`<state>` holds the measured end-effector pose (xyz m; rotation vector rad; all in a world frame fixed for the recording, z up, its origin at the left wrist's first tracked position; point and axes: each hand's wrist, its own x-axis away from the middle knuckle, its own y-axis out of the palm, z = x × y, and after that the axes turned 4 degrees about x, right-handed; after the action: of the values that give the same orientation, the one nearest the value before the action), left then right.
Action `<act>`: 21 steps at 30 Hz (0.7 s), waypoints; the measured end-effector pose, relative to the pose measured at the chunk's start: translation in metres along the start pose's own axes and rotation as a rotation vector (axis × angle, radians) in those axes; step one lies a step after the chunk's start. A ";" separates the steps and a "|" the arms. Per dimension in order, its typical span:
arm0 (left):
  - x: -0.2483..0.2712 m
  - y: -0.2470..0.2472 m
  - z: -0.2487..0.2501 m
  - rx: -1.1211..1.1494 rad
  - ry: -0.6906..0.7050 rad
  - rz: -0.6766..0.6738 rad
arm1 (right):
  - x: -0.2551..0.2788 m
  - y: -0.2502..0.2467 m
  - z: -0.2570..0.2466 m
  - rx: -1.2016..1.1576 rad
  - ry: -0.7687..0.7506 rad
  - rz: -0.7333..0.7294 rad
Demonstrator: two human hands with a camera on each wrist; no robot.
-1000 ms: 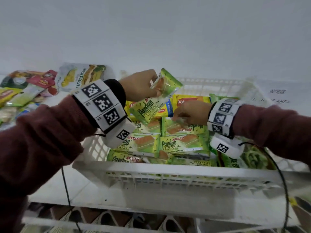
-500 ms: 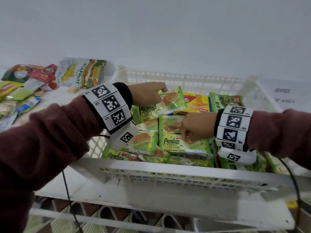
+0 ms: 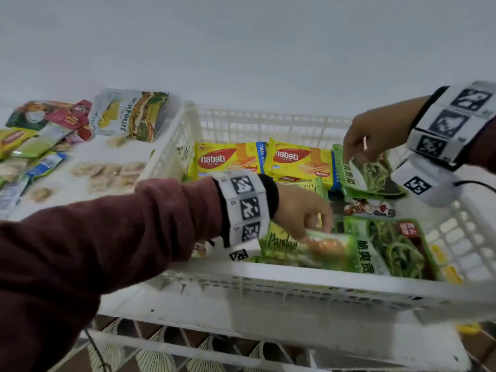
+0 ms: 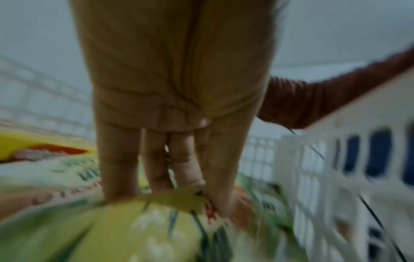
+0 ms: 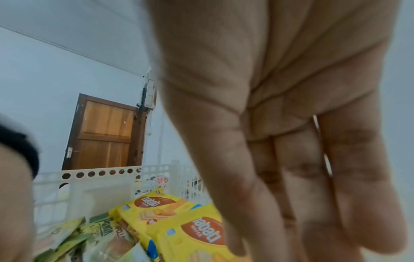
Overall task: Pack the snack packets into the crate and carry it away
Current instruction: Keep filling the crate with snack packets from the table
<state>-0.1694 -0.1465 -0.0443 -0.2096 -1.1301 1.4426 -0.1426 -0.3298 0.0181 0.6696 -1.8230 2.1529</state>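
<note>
A white slatted crate (image 3: 295, 275) holds several snack packets. Two yellow nabati wafer packets (image 3: 228, 159) lie at its back and a big green vegetable packet (image 3: 394, 248) at the front right. My left hand (image 3: 314, 224) reaches down at the front middle and pinches a green Pandan cake packet (image 3: 303, 251). In the blurred left wrist view the left hand's (image 4: 179, 191) fingertips meet that packet's (image 4: 134, 230) edge. My right hand (image 3: 359, 154) hangs at the back right, straight fingers touching the top of a smaller green vegetable packet (image 3: 375, 178). The right hand (image 5: 302, 239) holds nothing.
Loose packets lie on the white table left of the crate, among them a jackfruit packet (image 3: 131, 116) and a mixed pile (image 3: 35, 135). A plain wall runs close behind. A brown door (image 5: 105, 133) shows beyond the crate wall (image 5: 100, 191).
My left hand has brought the Pandan packet from the crate's back middle down to its front. My right hand has left the middle packets and gone to the back right.
</note>
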 end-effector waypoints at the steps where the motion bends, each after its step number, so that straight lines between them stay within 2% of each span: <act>1: -0.007 0.008 0.003 -0.091 -0.013 -0.038 | 0.000 0.000 -0.002 -0.011 -0.013 0.018; 3: -0.017 0.019 0.007 -0.256 -0.050 -0.056 | -0.001 0.002 -0.009 -0.014 -0.047 0.028; 5: -0.018 0.021 0.009 -0.282 -0.053 -0.034 | -0.003 0.005 -0.017 -0.026 -0.093 0.017; 8: -0.003 0.002 0.006 -0.190 -0.057 0.109 | -0.004 0.007 -0.035 -0.017 -0.172 0.007; 10: 0.018 -0.021 -0.002 -0.081 -0.131 0.210 | -0.004 0.008 -0.052 -0.006 -0.235 0.006; 12: 0.040 -0.040 -0.019 -0.063 -0.243 0.226 | -0.004 0.012 -0.075 0.012 -0.311 -0.007; 15: 0.061 -0.044 -0.046 -0.240 -0.462 0.033 | -0.009 0.022 -0.112 0.052 -0.435 -0.051; 17: 0.063 -0.032 -0.055 -0.352 -0.556 -0.115 | -0.015 0.031 -0.137 0.065 -0.507 -0.085; 19: 0.058 -0.020 -0.060 -0.383 -0.573 -0.184 | -0.023 0.039 -0.160 0.125 -0.508 -0.108; 21: 0.052 -0.015 -0.062 -0.418 -0.545 -0.218 | -0.028 0.045 -0.178 0.230 -0.449 -0.126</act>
<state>-0.1293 -0.0750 -0.0402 0.0242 -1.8402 1.0797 -0.1728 -0.1615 -0.0550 1.3775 -1.6725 2.2803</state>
